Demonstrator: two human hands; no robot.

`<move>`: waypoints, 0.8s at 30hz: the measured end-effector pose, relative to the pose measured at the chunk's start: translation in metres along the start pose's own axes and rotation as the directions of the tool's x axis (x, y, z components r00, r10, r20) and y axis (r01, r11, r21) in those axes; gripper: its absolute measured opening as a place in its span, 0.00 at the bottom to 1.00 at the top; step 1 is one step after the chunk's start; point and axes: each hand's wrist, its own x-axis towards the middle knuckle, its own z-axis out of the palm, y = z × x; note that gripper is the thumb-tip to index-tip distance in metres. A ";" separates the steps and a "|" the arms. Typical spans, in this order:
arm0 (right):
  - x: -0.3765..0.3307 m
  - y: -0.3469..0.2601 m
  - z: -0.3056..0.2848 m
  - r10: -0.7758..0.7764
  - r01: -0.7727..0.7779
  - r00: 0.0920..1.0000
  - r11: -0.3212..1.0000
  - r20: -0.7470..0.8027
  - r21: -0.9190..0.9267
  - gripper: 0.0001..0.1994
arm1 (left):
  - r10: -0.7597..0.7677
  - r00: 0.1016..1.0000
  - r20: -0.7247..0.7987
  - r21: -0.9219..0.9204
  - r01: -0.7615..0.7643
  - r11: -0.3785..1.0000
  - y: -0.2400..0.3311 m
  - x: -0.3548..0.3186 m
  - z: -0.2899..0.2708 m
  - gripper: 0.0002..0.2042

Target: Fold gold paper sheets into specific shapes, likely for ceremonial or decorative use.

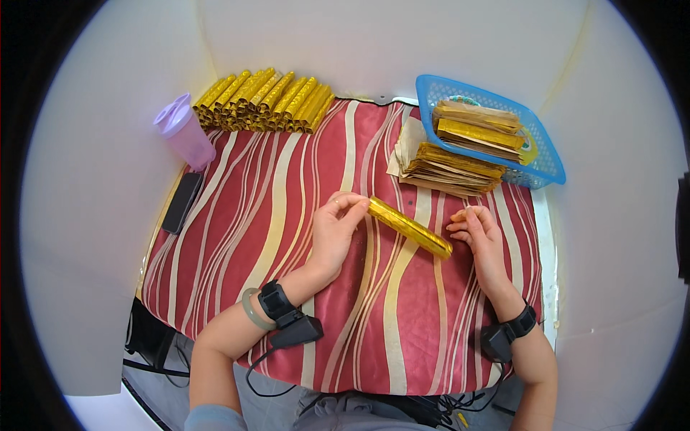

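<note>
A shiny gold paper roll (410, 226) slants across the middle of the table, its right end lower than its left. My left hand (333, 233) pinches its upper left end between thumb and fingers. Just beyond the lower right end, my right hand (481, 241) is apart from the roll, with its fingers loosely bent, slightly spread and nothing visible in them. Behind it lies a stack of gold-faced paper sheets (453, 172), partly fanned. More such sheets (480, 129) rest in a blue plastic basket (550, 161).
Many finished-looking gold rolls (266, 100) are piled at the back left. A lilac lidded cup (185, 133) and a black phone (182, 203) sit along the left edge. Red striped cloth (287, 215) covers the table, and pale walls (374, 43) enclose it. Wrist straps trail black cables (262, 388).
</note>
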 end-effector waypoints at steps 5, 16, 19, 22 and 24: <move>-0.004 -0.005 0.003 0.003 -0.001 1.000 0.995 0.018 -0.100 0.10 | -0.026 0.997 -0.072 -0.084 0.020 0.996 0.001 0.001 -0.002 0.06; -0.008 -0.013 0.014 -0.139 0.134 0.987 0.989 0.081 0.059 0.13 | -0.027 0.992 -0.125 -0.109 0.013 0.994 0.001 0.002 0.000 0.06; -0.006 -0.010 0.010 -0.149 0.148 0.988 0.988 0.029 0.030 0.12 | -0.089 0.995 -0.048 -0.180 0.079 0.981 0.001 0.001 -0.003 0.05; -0.005 -0.011 0.009 -0.135 0.136 0.990 0.991 -0.044 0.018 0.11 | -0.158 0.986 0.047 -0.284 0.165 0.945 -0.001 0.000 -0.005 0.06; -0.004 -0.014 0.009 -0.058 0.056 0.996 0.998 -0.068 -0.036 0.10 | -0.227 0.973 0.048 -0.392 0.227 0.891 0.002 -0.001 -0.001 0.06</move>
